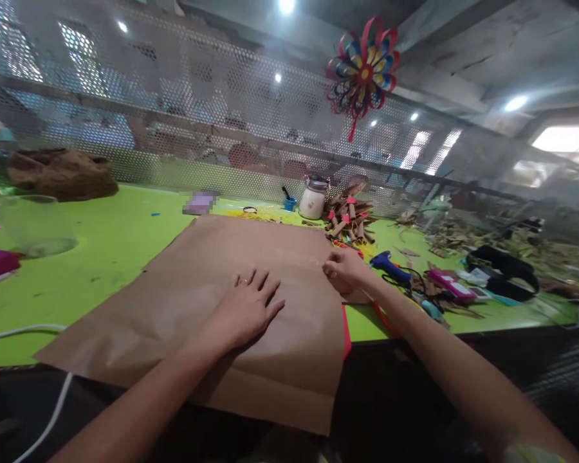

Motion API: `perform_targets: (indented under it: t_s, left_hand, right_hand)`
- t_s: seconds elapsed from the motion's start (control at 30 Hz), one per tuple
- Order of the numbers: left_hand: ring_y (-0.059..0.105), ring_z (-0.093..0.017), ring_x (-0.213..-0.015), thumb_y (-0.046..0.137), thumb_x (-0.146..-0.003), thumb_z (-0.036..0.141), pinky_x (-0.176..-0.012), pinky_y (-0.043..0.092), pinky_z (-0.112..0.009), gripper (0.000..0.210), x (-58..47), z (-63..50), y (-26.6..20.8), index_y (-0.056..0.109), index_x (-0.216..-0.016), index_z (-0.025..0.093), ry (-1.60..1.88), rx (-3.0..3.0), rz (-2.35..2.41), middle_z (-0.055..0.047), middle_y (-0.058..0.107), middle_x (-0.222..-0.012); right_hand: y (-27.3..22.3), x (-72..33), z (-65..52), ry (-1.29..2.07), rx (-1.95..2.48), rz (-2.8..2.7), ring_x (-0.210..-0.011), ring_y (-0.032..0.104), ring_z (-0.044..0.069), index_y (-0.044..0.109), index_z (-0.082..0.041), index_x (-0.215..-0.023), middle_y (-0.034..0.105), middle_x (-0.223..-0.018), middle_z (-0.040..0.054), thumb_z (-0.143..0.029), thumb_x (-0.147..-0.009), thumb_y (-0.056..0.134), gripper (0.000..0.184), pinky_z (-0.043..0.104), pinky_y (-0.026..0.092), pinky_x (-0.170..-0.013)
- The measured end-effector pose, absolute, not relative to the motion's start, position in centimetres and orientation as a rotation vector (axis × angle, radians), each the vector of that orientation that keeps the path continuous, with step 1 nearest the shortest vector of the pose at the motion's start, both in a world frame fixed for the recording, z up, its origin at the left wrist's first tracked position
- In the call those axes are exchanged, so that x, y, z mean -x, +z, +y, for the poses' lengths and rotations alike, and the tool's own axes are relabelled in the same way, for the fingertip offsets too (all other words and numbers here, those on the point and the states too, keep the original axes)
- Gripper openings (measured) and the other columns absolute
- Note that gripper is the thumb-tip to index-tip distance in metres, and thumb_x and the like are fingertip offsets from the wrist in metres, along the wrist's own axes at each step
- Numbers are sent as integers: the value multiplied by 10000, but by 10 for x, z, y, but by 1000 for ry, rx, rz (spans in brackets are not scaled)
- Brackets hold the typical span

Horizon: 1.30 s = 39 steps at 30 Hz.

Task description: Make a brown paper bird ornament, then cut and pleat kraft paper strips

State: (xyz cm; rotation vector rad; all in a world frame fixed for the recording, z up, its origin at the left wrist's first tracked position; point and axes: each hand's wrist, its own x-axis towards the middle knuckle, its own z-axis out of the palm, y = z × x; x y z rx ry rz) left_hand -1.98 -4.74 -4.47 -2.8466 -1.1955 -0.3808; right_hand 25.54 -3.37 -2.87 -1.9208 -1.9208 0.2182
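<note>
A large sheet of brown paper (183,289) lies over the green table, its near edge hanging past the table's front. My left hand (251,305) rests flat on the middle of the sheet with fingers spread and holds nothing. At the sheet's right edge, my right hand (345,269) is closed, its fingers curled in against the paper. Whatever those fingers pinch is hidden or too small to make out. A strip of red (346,331) shows from under the right edge of the sheet, below my right hand.
Right of the sheet lie a blue glue gun (390,265), a magenta-and-white object (451,284) and a black strap (506,273). Behind stand a white jar (313,198) and a pile of brown rolls (352,215). A clear cup (41,228) is at left, near a white cable (53,411).
</note>
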Motion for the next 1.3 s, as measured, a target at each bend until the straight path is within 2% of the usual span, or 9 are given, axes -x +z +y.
perform_targets:
  t_s: [0.07, 0.17, 0.4, 0.57, 0.67, 0.8, 0.9, 1.03, 1.3]
  left_hand:
    - [309, -353, -1284, 240, -905, 524, -992, 240, -542, 537, 20, -48, -44, 440, -1323, 255, -388, 2843, -1199, -93, 402, -1399]
    - [311, -352, -1286, 236, -906, 523, -996, 238, -542, 539, 21, -49, -44, 443, -1322, 251, -396, 2842, -1203, -95, 402, -1400]
    - [305, -358, -1291, 229, -909, 522, -1001, 234, -546, 549, 21, -51, -43, 433, -1332, 238, -399, 2846, -1207, -106, 387, -1410]
    - [302, -357, -1292, 229, -907, 528, -1007, 226, -547, 554, 21, -50, -43, 425, -1339, 241, -394, 2844, -1219, -110, 383, -1412]
    - [309, -352, -1290, 227, -908, 529, -1006, 231, -543, 550, 21, -50, -43, 424, -1338, 248, -400, 2839, -1220, -103, 391, -1408]
    - [321, -351, -1284, 237, -910, 514, -1002, 243, -537, 538, 22, -52, -42, 441, -1326, 242, -396, 2836, -1208, -104, 403, -1400]
    - [320, -358, -1284, 250, -906, 515, -1001, 241, -539, 538, 21, -52, -41, 452, -1320, 236, -390, 2837, -1214, -108, 402, -1401]
    - [309, -361, -1290, 253, -903, 523, -1003, 229, -550, 542, 21, -52, -42, 441, -1329, 243, -396, 2841, -1228, -103, 391, -1410]
    - [320, -356, -1282, 243, -907, 518, -1005, 228, -547, 541, 20, -51, -43, 436, -1331, 243, -400, 2836, -1223, -103, 398, -1403]
  right_hand:
    - [-27, -260, -26, 268, 1917, -1896, -605, 610, 111, 633, -117, -854, 690, -726, 45, -120, -787, 493, 155, 178, 423, -548]
    - [-24, -259, -15, 158, 1893, -2021, -657, 616, 130, 664, -133, -943, 703, -772, 45, -138, -731, 577, 230, 187, 426, -575]
    - [-22, -245, -4, -196, 1885, -2386, -760, 608, 145, 709, -157, -897, 704, -890, 62, -181, -814, 471, 253, 192, 401, -657]
    - [-29, -236, -2, -307, 1900, -2426, -786, 591, 185, 688, -114, -857, 678, -900, 132, -211, -801, 487, 230, 236, 388, -693]
    - [-30, -238, -3, -318, 1915, -2404, -785, 586, 184, 672, -102, -875, 671, -902, 141, -216, -817, 464, 244, 237, 383, -677]
    - [-23, -249, -4, -234, 1957, -2386, -691, 584, 131, 676, -121, -877, 689, -823, 75, -177, -839, 426, 260, 194, 377, -606]
    - [-17, -257, -8, -194, 1967, -2425, -686, 585, 122, 692, -133, -851, 694, -809, 57, -175, -838, 437, 259, 183, 381, -616]
    - [-16, -256, -12, -213, 1974, -2506, -740, 592, 146, 711, -140, -813, 695, -844, 82, -163, -817, 470, 242, 198, 386, -675]
    - [-15, -240, -16, -360, 2074, -2567, -729, 608, 180, 706, -115, -804, 685, -833, 130, -180, -796, 484, 232, 226, 395, -643]
